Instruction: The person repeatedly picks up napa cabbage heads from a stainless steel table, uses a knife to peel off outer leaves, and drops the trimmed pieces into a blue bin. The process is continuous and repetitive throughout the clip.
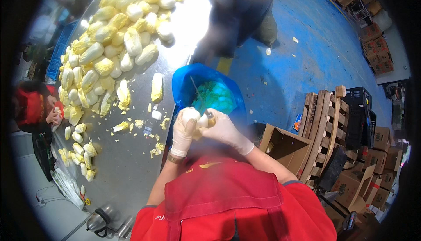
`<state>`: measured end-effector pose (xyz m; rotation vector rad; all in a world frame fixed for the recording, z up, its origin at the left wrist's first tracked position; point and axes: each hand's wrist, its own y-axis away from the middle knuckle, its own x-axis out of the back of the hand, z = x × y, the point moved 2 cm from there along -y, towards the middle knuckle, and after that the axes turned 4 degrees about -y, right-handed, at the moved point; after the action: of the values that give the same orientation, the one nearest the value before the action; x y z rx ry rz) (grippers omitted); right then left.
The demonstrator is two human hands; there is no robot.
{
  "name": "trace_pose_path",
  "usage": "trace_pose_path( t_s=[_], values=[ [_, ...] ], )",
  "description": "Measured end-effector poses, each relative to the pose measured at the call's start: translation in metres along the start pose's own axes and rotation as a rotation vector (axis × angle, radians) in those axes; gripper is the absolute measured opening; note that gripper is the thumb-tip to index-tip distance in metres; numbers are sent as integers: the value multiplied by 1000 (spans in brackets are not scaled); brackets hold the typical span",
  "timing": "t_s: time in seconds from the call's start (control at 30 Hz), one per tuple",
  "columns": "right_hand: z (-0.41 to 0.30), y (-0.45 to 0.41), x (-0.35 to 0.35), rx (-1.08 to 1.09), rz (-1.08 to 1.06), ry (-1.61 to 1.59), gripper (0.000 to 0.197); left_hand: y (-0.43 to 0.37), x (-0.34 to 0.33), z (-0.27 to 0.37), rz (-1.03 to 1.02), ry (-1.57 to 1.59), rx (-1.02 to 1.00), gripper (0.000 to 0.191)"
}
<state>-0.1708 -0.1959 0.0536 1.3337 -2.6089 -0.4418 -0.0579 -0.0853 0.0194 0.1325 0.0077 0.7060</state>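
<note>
My left hand (184, 132), in a pale glove, grips a small napa cabbage (190, 115) by its white base. Against its right side my right hand (222, 129), gloved too, is closed on the handle of a knife (194, 88), whose thin blade seems to point up and away over the bin. Both hands are above the near rim of a bin lined with a blue plastic bag (181, 84). Cabbage leaves (215, 96) lie inside it. To the left, a large pile of trimmed napa cabbages (105, 63) covers the far part of a steel table (128, 162).
Leaf scraps (121, 126) are scattered on the table. Another person (33, 106) works at its left side. A dark-clothed person (227, 14) stands beyond the bin. An open cardboard box (284, 147) and wooden pallets (320, 122) stand at right. A kettle (98, 221) is at lower left.
</note>
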Motion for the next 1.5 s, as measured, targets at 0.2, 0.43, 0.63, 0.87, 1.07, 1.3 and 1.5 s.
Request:
trace_pose_path(
  t_s=[0.2, 0.43, 0.63, 0.87, 1.07, 1.3, 1.5],
  values=[
    [-30, 25, -4, 232, 84, 127, 22, -17, 20, -13, 40, 458, 194, 75],
    [-14, 3, 35, -31, 126, 236, 49, -12, 32, 0, -178, 713, 306, 93],
    [-36, 13, 12, -131, -53, 173, 43, 8, 18, -8, -145, 698, 299, 70],
    [-30, 4, -4, -20, -39, 261, 32, 13, 6, -3, -105, 236, 142, 66],
    [-32, 9, -10, -56, -7, 241, 26, 16, 7, -7, -102, 162, 145, 70],
    [-27, 11, -8, -108, -15, 225, 27, 24, 3, -9, -68, 313, 168, 71],
    [-28, 18, -14, 21, 193, 144, 27, 21, -9, 3, 127, 501, 180, 60]
  ],
)
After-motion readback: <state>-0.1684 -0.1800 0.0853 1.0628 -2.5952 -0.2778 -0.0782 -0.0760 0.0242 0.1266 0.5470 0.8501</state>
